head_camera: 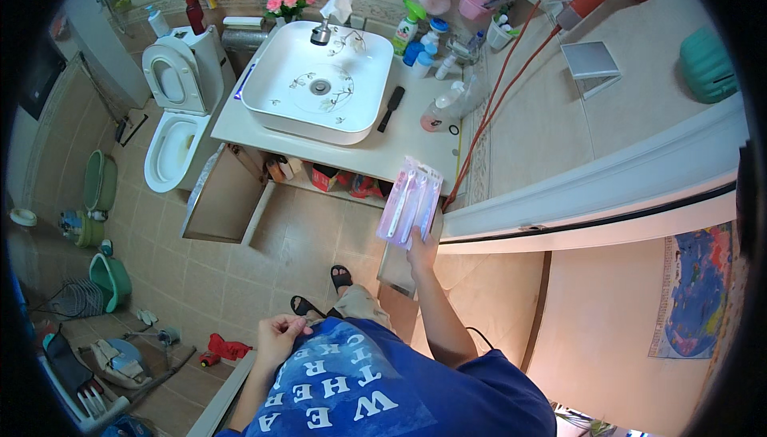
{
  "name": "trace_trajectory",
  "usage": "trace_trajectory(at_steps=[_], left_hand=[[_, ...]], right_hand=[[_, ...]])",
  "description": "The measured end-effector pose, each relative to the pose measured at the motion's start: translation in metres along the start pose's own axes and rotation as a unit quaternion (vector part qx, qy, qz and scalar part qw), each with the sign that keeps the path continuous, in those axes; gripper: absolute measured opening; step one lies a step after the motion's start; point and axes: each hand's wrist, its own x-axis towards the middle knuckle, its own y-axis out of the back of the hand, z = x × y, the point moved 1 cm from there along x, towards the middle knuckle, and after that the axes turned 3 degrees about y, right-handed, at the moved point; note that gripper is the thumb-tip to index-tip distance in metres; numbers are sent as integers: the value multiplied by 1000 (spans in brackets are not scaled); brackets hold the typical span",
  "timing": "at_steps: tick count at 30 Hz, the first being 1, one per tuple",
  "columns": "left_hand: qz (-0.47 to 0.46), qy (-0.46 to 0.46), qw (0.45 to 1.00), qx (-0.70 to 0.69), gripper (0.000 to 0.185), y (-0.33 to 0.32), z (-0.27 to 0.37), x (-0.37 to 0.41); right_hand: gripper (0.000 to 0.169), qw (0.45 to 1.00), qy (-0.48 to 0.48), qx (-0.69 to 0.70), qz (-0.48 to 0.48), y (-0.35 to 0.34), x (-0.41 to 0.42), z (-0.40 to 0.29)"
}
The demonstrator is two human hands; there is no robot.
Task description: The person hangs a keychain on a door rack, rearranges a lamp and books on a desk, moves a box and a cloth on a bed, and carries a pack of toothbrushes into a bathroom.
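Held out over the front right edge of the washbasin counter (419, 148) is a clear-and-purple blister pack of toothbrushes (402, 206). My right hand (422, 248) grips its lower end. My left hand (280, 334) is curled in front of my blue T-shirt, thumb against the fingers, with nothing visible in it. A white square washbasin (263, 116) with a floral pattern stands on the counter, and a black hairbrush (391, 108) lies to its right. Below, a cabinet door (225, 197) hangs open, showing several items on the shelf.
Right of the basin stand a green spray bottle (405, 28), several other bottles and a pink cup (474, 5). A red hose (500, 92) runs down the wall. The toilet (171, 149) is at left, with green basins (100, 180) beyond. A door frame (590, 194) crosses the right.
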Motion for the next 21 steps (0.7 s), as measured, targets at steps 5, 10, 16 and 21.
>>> trace_trajectory(at_steps=[5, 10, 16, 21], left_hand=[[46, -21, 998, -45, 16, -3, 7, 17], [74, -12, 996, -39, 16, 0, 13, 29], [65, 25, 998, 7, 15, -1, -4, 43], [142, -16, 954, 264, 19, 74, -29, 100]], right_hand=[[32, 989, -97, 105, -41, 10, 13, -71], [28, 887, -193, 409, -89, -16, 58, -107], [39, 752, -228, 502, -361, -52, 77, -127], [39, 915, -215, 238, -245, -18, 21, -84]])
